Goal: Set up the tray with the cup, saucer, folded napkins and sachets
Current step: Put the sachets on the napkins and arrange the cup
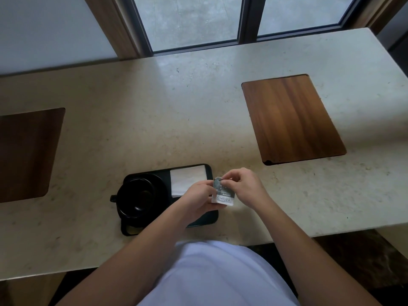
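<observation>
A black tray [209,217] lies on the stone counter near its front edge. On the tray's left part a black cup [134,196] stands on a black saucer [159,184], its handle pointing left. A folded white napkin [187,178] lies on the tray's far right part. Over the tray's right edge both hands hold a grey and white sachet [223,194]. My left hand [197,199] grips its left side. My right hand [244,186] pinches its top edge with thumb and fingers.
The beige stone counter [154,120] has a wooden inlay panel [291,118] at the right and another wooden inlay panel [26,153] at the left. A window [194,21] stands behind the counter. The counter's front edge runs just below the tray.
</observation>
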